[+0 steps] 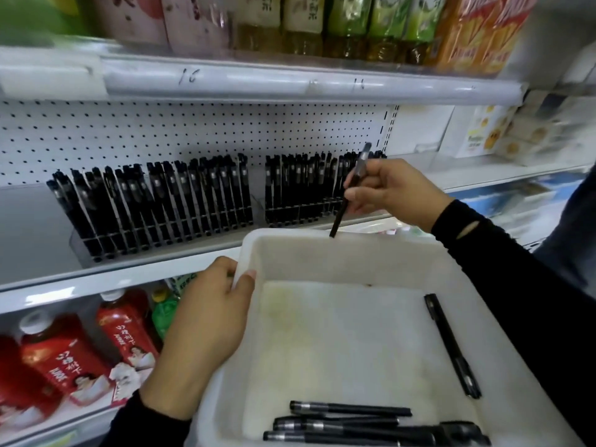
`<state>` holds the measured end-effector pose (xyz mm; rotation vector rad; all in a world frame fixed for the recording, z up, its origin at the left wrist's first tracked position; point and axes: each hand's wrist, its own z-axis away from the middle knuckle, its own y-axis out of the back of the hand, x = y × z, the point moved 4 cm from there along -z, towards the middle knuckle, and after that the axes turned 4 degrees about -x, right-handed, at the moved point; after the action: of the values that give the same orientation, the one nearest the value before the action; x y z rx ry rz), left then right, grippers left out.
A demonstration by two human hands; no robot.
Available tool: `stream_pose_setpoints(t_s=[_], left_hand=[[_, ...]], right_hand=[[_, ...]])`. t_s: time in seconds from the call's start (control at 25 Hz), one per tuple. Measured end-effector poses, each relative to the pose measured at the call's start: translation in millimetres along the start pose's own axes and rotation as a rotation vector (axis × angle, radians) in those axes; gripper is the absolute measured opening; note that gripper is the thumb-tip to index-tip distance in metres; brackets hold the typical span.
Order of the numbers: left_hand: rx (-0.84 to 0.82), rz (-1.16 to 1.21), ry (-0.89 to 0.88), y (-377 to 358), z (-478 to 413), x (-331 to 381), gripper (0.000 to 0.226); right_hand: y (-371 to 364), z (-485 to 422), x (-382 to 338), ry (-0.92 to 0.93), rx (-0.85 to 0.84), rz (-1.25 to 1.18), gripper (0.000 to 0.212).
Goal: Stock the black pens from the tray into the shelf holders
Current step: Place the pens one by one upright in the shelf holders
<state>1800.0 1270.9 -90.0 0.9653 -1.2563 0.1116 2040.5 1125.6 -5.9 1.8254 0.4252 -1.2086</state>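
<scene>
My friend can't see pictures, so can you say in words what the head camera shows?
A person's right hand holds one black pen above the far rim of a white tray, close to shelf holders packed with black pens. The left hand grips the tray's left rim, and a few loose pens lie inside it. Drink bottles sit on the shelf below.

I see the tray (pixel 338 259) before the shelf (pixel 32 227), where the left holder (pixel 154 201) and right holder (pixel 300 191) stand side by side. Pens (pixel 348 421) lie along the tray's near edge, one pen (pixel 451 346) beside its right wall.
</scene>
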Motion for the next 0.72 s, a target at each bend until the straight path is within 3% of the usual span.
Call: stream_pose_setpoints(t_s=[0.16,0.32,0.44,0.72], left_hand=[[-0.007,-0.004,0.031,0.9,-2.0,-1.3,0.021],[0.001,0.000,0.021,1.8,-1.6,-1.4,0.021],[-0.005,0.004,0.018,1.4,-1.8,-2.4,0.020],[-0.014,0.019,0.028,-0.8,-4.5,-3.8,0.019]], right_hand=[[6.7,-43.0,23.1,-0.073,0.193,-0.033,0.004],[7.5,-72.6,47.8,-0.066,0.381,0.388,0.008],[3.7,-84.1,55.4,-0.049,0.389,0.625,0.014],[-8.1,-101.8,55.4,-0.100,0.306,0.723,0.018]])
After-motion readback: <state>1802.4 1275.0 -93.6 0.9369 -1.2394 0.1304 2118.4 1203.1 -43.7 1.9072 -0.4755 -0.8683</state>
